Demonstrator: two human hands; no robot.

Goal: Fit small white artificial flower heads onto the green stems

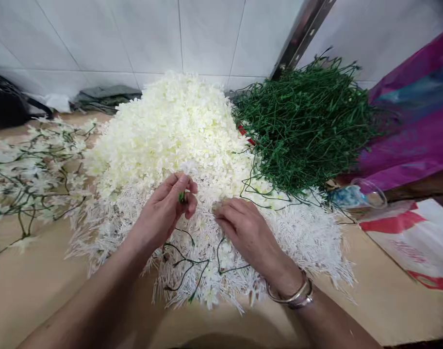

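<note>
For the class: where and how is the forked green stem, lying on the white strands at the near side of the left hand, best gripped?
Probably pinch the forked green stem where its branches meet, reaching down from the near side. It lies atop the white strands, thin branches spread out, and the left hand is beyond it.

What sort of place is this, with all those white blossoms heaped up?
Probably a small craft workspace, perhaps in a home: a big mound of creamy-white artificial blossoms sits beside a tangled pile of thin, dark-green artificial stems, against a pale tiled wall.
</note>
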